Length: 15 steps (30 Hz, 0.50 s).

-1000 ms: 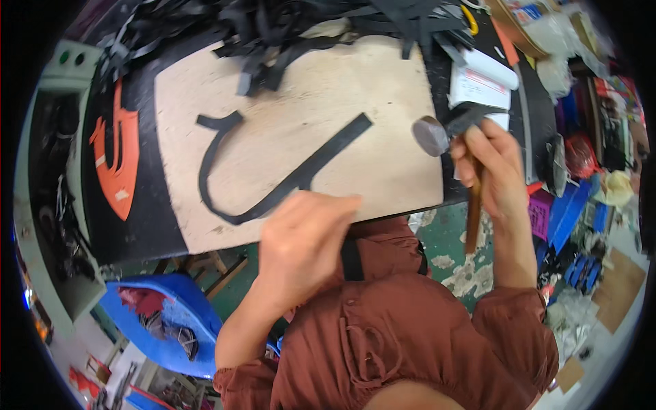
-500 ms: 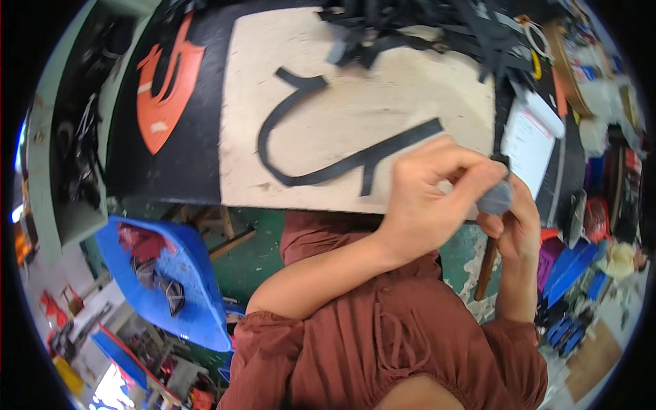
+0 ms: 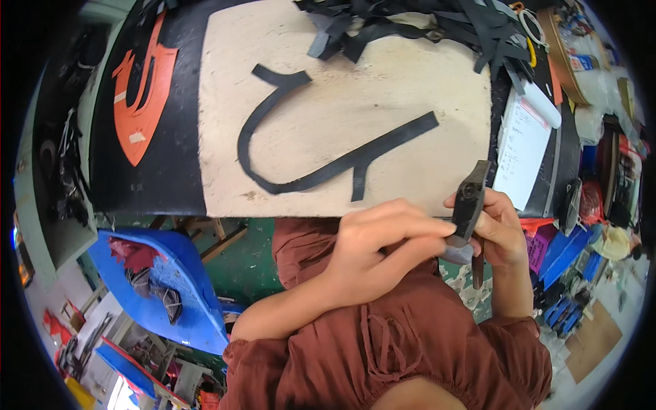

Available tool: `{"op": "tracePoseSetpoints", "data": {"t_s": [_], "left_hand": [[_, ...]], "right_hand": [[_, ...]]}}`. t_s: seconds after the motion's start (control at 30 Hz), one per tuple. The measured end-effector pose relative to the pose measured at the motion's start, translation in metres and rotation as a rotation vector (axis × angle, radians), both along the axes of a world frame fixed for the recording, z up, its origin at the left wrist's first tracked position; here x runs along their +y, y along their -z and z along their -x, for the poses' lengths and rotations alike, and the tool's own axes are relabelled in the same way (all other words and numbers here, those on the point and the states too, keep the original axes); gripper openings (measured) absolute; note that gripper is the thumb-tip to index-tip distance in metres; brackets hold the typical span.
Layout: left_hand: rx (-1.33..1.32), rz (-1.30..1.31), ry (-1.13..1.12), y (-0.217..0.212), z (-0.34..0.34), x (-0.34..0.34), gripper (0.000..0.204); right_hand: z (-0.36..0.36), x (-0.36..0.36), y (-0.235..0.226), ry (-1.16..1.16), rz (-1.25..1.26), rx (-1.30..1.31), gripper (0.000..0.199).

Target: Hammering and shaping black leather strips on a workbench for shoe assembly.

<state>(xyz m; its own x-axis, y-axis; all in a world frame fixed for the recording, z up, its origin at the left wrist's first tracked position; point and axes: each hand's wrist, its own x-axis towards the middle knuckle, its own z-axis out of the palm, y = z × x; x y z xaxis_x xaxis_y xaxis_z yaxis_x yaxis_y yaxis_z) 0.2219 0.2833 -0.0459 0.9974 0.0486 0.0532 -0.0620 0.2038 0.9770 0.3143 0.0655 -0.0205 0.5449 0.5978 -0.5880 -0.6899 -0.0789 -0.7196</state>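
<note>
At the near edge of the desk [image 3: 160,195], the right hand [image 3: 503,229] grips a hammer [image 3: 470,198]; the left hand [image 3: 383,246] touches it, pinch unclear.

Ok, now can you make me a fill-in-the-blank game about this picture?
1. The person's ____ hand grips the hammer handle.
2. The flat, pointed piece beside the pale board is coloured ____.
3. The paper pad lies to the ____ of the board.

Missing words: right; orange; right.
</note>
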Motion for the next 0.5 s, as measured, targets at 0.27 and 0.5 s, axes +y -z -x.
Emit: {"op": "tracePoseSetpoints", "data": {"t_s": [0.27, 0.5], "left_hand": [[0.001, 0.159, 0.011, 0.002, 0.006, 0.003, 0.032], [-0.056, 0.105, -0.082, 0.001, 0.022, 0.006, 0.026]], "right_hand": [[0.013, 0.005, 0.002, 0.057, 0.028, -0.046, 0.049], [0.019, 0.017, 0.013, 0.05, -0.018, -0.074, 0.058]]}}
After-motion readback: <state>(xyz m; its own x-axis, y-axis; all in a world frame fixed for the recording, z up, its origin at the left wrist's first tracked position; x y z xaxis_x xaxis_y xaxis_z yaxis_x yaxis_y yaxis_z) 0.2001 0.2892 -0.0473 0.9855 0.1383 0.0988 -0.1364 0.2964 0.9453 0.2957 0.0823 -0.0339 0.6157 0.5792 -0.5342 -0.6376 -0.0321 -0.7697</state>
